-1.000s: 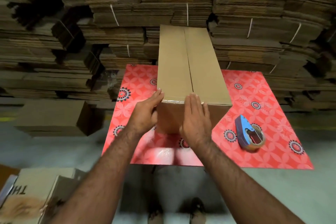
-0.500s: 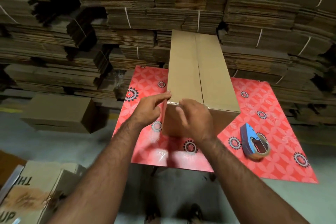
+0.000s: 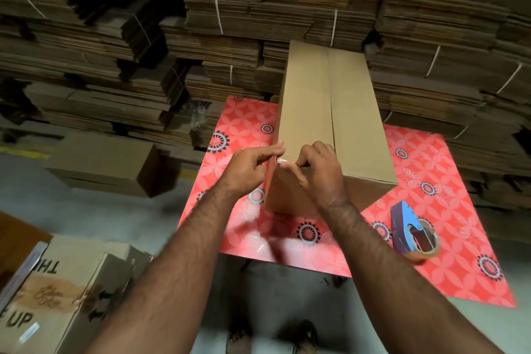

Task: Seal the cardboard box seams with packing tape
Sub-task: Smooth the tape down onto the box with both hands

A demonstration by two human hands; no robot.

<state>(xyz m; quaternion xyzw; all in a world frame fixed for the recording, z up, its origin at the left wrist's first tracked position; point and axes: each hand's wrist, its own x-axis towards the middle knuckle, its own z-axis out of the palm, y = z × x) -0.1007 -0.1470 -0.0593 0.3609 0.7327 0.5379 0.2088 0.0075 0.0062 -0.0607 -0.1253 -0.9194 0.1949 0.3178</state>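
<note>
A long brown cardboard box [image 3: 310, 100] lies on a red flower-patterned table [image 3: 241, 129], its top flaps meeting in a middle seam. Clear tape [image 3: 283, 160] shines along its near top edge. My left hand [image 3: 253, 164] touches the near left corner with its fingertips on that edge. My right hand [image 3: 319, 172] is curled over the near edge, its fingers pressing on the taped strip. A blue tape dispenser [image 3: 411, 230] with a roll of tape lies on the table to the right, apart from both hands.
Tall stacks of flattened cardboard [image 3: 201, 37] fill the wall behind the table. A closed box [image 3: 103, 164] stands on the floor at the left. A printed carton [image 3: 48, 293] sits at the lower left. My feet [image 3: 273, 336] show on the grey floor below the table edge.
My right hand went from lying flat against the box's near end to curling over the top edge. My left hand slid up to the corner. The view shifted left.
</note>
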